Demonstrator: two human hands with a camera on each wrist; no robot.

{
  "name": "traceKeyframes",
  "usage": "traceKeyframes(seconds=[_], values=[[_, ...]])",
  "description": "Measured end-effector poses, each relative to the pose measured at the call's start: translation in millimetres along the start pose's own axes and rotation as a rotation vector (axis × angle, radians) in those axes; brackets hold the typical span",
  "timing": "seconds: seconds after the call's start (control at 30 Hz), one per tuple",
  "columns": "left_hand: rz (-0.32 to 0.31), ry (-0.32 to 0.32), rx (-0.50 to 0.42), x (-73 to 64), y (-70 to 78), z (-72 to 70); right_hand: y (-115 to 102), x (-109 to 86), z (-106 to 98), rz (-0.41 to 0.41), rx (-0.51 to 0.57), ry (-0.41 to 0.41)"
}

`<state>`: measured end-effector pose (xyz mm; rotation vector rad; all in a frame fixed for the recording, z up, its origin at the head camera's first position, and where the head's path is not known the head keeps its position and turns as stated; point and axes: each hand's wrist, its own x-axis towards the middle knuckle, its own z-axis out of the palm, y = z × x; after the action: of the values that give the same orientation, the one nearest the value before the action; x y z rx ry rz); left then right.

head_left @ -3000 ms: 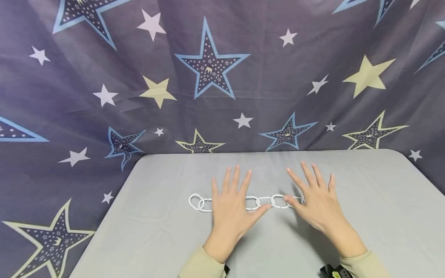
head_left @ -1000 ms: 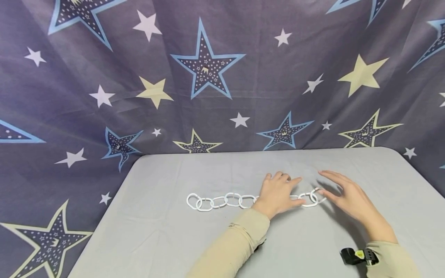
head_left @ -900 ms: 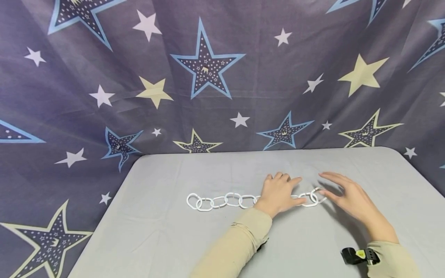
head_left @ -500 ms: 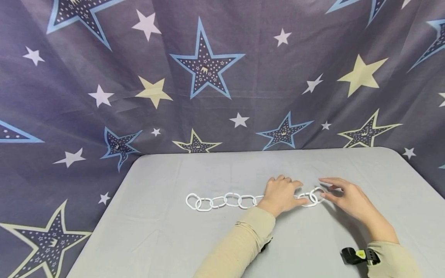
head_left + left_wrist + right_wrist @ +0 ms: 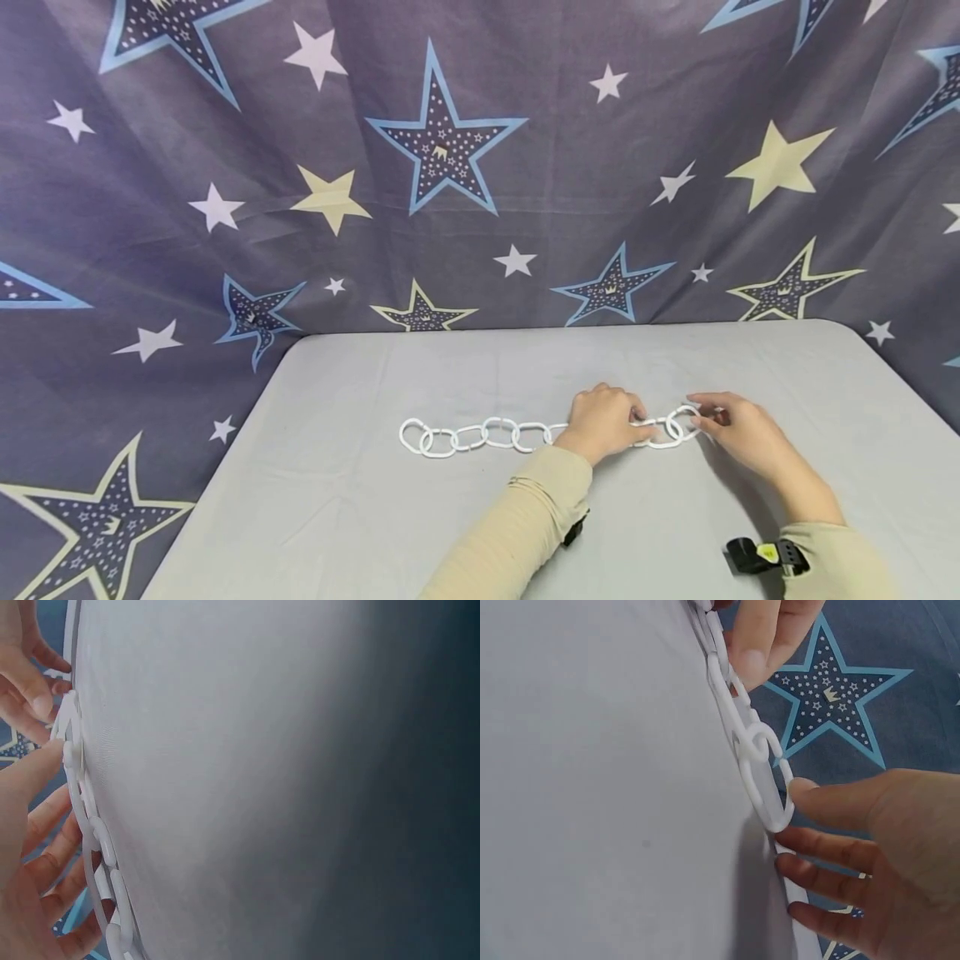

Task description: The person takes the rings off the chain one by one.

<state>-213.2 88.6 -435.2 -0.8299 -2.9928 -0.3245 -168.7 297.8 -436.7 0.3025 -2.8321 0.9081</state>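
A chain of white, oval plastic links [image 5: 438, 456] lies across the grey tabletop. My left hand [image 5: 602, 421] grips it right of its middle, covering some links; thumb and index finger curl around a link there. At the right end, my right hand [image 5: 738, 429] pinches the last link [image 5: 751, 791] between thumb and index finger, its other fingers loosely bent beside it. One full link shows between the two hands. In the left wrist view the left thumb [image 5: 37, 769] overlaps a link, with the other fingers along the chain's far side.
The grey cloth-covered table [image 5: 315, 517] reaches back to a dark purple curtain [image 5: 525, 75] printed with stars. A black strap [image 5: 761, 556] with a yellow mark is on the right wrist.
From flat, spread palms over the chain, both hands have moved right and closed onto its right part. Over the last second, thumbs and fingers have drawn in on the links.
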Motion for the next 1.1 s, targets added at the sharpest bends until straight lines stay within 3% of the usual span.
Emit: traceKeyframes(seconds=[0.23,0.8,1.1], values=[[-0.014,-0.005,-0.022,-0.8,1.1,-2.7,-2.3,0.5,4.8,-0.038,-0.021,0.007],[-0.041,0.008,-0.050,0.3,-0.8,-0.9,-6.2,0.7,-1.3,0.111,-0.010,-0.005],[-0.006,0.033,-0.081,-4.2,-4.1,-6.5,-12.1,-0.1,-5.0,0.039,0.015,0.037]])
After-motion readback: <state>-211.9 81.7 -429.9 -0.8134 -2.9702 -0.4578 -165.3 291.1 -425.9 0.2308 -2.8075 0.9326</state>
